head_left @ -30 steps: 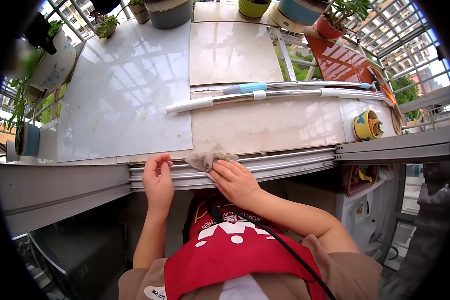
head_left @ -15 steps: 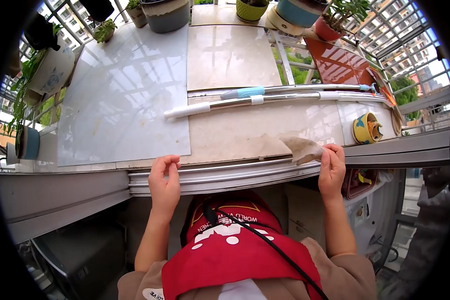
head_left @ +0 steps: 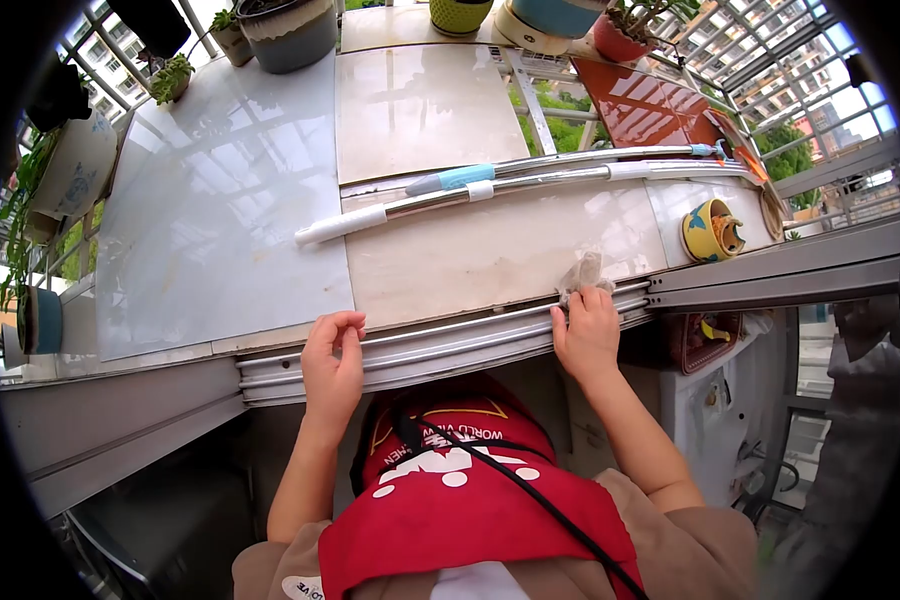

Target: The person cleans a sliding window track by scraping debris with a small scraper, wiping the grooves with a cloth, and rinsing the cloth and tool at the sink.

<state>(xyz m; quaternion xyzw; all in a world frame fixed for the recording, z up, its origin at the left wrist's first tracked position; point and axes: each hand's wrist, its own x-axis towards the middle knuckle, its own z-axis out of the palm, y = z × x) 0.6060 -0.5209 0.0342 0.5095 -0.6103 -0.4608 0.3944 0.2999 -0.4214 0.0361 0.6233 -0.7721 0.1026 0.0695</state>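
My right hand (head_left: 588, 335) grips a crumpled, greyish, stained cloth (head_left: 583, 272) at the inner edge of the tiled ledge, beside the sliding-window track (head_left: 450, 345). Its fingers are bent over the cloth, and the thumb points up at the side. My left hand (head_left: 333, 362) hovers near the left part of the track with nothing in it, the fingers loosely curled and the thumb apart from them. Just beyond that hand lies a large glossy pale sheet (head_left: 220, 215). Beige tiles (head_left: 490, 245) cover the ledge past the cloth.
Two long poles, one with a white grip (head_left: 342, 225) and one with a blue-grey grip (head_left: 450, 179), lie across the ledge. A yellow pot (head_left: 708, 230) stands to the right. Potted plants (head_left: 288, 35) line the back by the bars. A window frame (head_left: 780, 275) borders the right side.
My right hand has moved left and down onto the track edge, and the hanging cloth is now bunched under its fingers. My left hand has barely moved. The view has shifted slightly.
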